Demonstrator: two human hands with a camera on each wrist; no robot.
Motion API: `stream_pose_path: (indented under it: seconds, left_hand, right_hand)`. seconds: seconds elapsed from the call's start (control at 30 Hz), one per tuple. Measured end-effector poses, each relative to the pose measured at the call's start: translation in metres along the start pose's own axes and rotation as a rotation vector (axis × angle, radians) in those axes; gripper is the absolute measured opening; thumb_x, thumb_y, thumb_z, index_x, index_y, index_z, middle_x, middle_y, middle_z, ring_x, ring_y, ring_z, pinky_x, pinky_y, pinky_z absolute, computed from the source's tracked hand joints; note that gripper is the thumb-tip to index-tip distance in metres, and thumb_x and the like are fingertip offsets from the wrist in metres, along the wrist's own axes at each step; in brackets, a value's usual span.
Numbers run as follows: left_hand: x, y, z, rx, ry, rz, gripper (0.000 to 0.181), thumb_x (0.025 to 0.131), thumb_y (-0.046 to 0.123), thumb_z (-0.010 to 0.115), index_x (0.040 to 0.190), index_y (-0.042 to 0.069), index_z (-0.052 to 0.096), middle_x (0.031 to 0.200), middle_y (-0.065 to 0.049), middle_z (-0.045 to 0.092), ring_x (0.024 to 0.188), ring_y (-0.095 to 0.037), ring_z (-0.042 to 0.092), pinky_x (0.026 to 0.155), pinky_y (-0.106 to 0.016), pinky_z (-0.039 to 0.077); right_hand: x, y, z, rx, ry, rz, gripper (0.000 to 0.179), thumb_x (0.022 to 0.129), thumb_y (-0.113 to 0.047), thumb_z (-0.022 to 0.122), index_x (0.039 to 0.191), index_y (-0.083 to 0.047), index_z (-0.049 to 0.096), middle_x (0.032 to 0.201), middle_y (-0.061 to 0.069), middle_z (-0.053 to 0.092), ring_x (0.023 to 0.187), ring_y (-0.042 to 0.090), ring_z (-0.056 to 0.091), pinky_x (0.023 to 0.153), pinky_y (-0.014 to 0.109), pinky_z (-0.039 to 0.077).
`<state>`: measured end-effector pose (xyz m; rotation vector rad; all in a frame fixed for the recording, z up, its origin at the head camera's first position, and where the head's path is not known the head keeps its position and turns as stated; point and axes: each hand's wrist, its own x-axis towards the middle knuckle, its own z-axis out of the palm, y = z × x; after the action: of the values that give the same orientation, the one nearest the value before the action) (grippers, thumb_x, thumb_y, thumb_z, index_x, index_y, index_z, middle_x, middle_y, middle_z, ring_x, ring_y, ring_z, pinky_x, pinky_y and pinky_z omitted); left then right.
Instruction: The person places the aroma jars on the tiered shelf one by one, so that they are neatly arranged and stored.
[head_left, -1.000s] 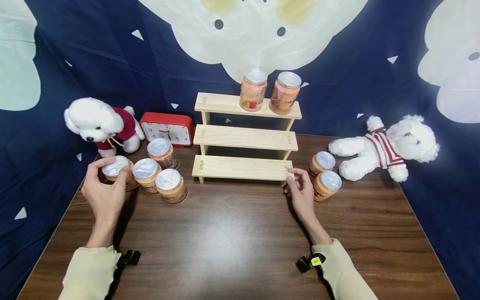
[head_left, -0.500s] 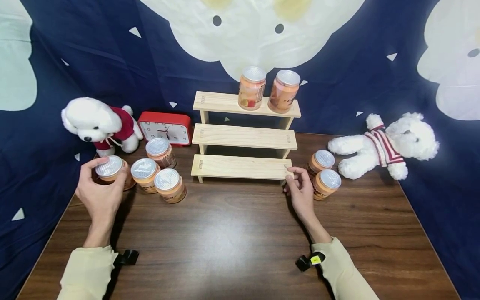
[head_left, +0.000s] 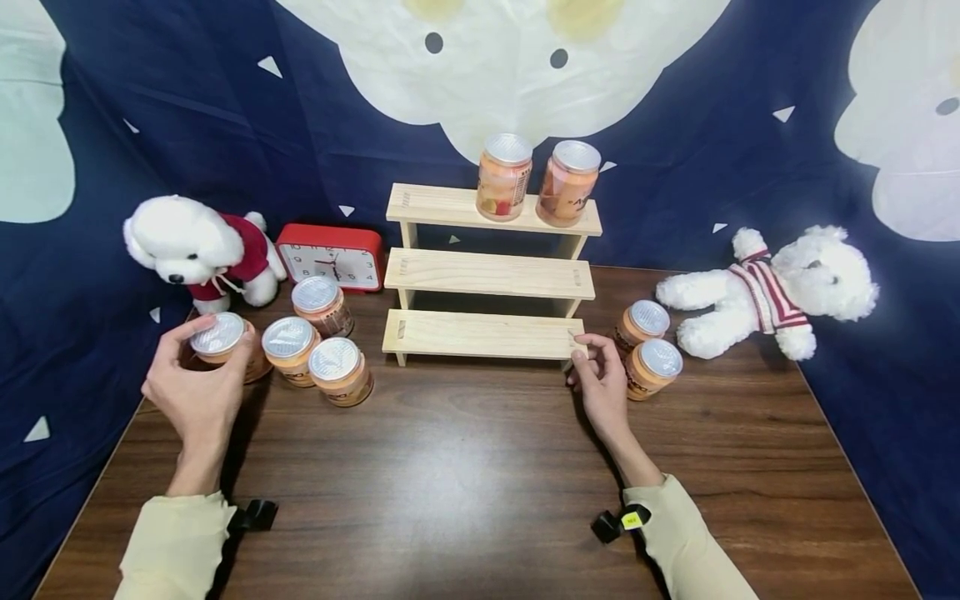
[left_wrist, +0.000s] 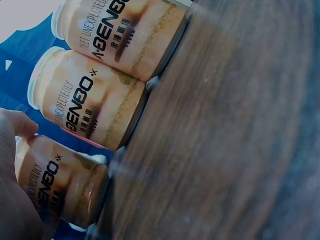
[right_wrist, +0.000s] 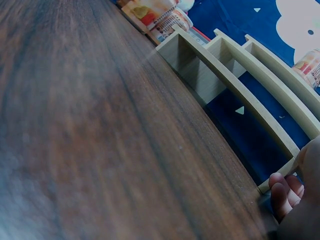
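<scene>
My left hand [head_left: 197, 392] grips the leftmost can [head_left: 219, 335], thumb on one side and index finger on the other, below its silver lid. That can stands at the left end of a row with two more, the middle can [head_left: 291, 350] and the right-hand can [head_left: 341, 372]; printed labels show in the left wrist view. At the lowest step of a three-tier wooden shelf [head_left: 483, 335], my right hand [head_left: 604, 392] pinches the front right corner. Its other fingers [right_wrist: 281, 197] are curled under the thumb side in the right wrist view.
Two cans [head_left: 504, 179] stand on the top tier. Another can [head_left: 322, 307] is before a red clock [head_left: 332, 258], beside a white plush dog [head_left: 187, 242]. Right of the shelf are two more cans [head_left: 652, 371] and a lying plush toy [head_left: 772, 296]. A blue cloth hangs behind.
The left hand and the can in it have shifted slightly left, away from the neighbouring can. My right hand keeps its place at the shelf corner.
</scene>
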<state>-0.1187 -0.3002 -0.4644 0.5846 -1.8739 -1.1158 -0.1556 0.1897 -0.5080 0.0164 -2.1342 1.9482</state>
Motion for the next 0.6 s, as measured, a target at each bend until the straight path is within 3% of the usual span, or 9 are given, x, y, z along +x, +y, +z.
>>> stream_pose_path:
  seconds: [0.13,0.23,0.43,0.6]
  left_hand:
    - [-0.001,0.018,-0.002,-0.035,0.037,-0.015,0.042,0.081,0.018,0.095,0.12,0.005,0.084,0.108,0.015,0.076,0.091,0.006,0.067,0.082,-0.012,0.049]
    - [0.0,0.028,-0.005,-0.048,0.066,0.01,0.041,0.081,0.019,0.094,0.119,0.004,0.084,0.107,0.015,0.078,0.092,0.006,0.067,0.083,-0.012,0.047]
    - [0.006,0.029,-0.006,-0.066,0.084,0.08,0.042,0.08,0.02,0.094,0.118,0.004,0.084,0.112,0.01,0.081,0.104,-0.002,0.069,0.09,-0.014,0.05]
    - [0.01,0.035,-0.007,-0.099,0.074,0.106,0.043,0.079,0.019,0.094,0.119,0.004,0.084,0.111,0.01,0.08,0.099,-0.004,0.07,0.088,-0.015,0.052]
  right_hand:
    - [0.0,0.0,0.0,-0.001,0.004,0.006,0.021,0.11,0.001,0.062,0.13,0.007,0.062,0.088,0.002,0.057,0.063,0.011,0.061,0.056,0.019,0.05]
    - [0.0,0.0,0.0,-0.003,0.002,0.008,0.021,0.11,0.001,0.062,0.131,0.007,0.062,0.088,0.002,0.057,0.063,0.011,0.061,0.057,0.019,0.05]
    - [-0.001,-0.001,-0.001,0.004,0.002,0.003,0.022,0.11,0.001,0.062,0.131,0.008,0.062,0.088,0.002,0.057,0.063,0.01,0.061,0.057,0.019,0.05]
    - [-0.001,-0.002,0.0,0.0,0.001,0.002,0.022,0.11,0.001,0.062,0.132,0.008,0.062,0.088,0.002,0.057,0.063,0.01,0.061,0.057,0.019,0.05]
